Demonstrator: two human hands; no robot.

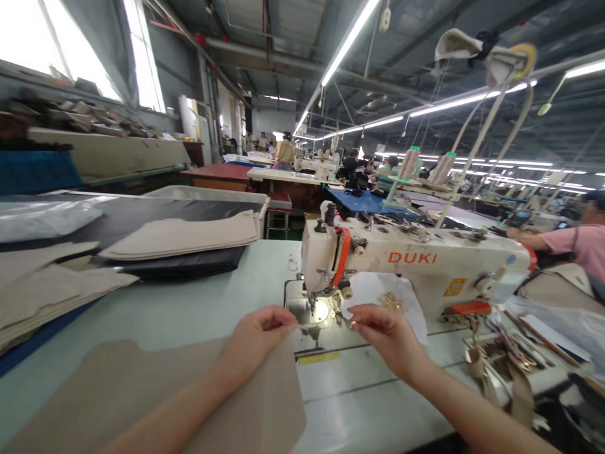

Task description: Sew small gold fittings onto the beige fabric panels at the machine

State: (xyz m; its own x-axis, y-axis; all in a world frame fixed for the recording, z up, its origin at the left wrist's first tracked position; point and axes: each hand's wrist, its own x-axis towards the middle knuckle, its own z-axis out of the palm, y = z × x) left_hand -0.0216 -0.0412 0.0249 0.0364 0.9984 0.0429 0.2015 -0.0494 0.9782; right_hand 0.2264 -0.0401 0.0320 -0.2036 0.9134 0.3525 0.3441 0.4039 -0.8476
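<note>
You have two hands, one left hand (pixel 262 334) and one right hand (pixel 388 331), at one sewing machine (pixel 466 252). Before you are one loose beige panel (pixel 161 378), one yellow strip (pixel 319 358) and one white sheet (pixel 365 289) bearing several gold-coloured pieces (pixel 391 301), too small to count. You have two thread cones (pixel 409 165) and at least two stacks of panels (pixel 184 236).

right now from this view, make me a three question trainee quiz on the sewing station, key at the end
1. What word is printed on the sewing machine?
2. True or false: the gold pieces lie on a white sheet, nearer the right hand than the left hand.
3. What colour is the large flat panel by the left hand? a) blue b) beige c) red

Key: 1. DUKI; 2. true; 3. b
</note>
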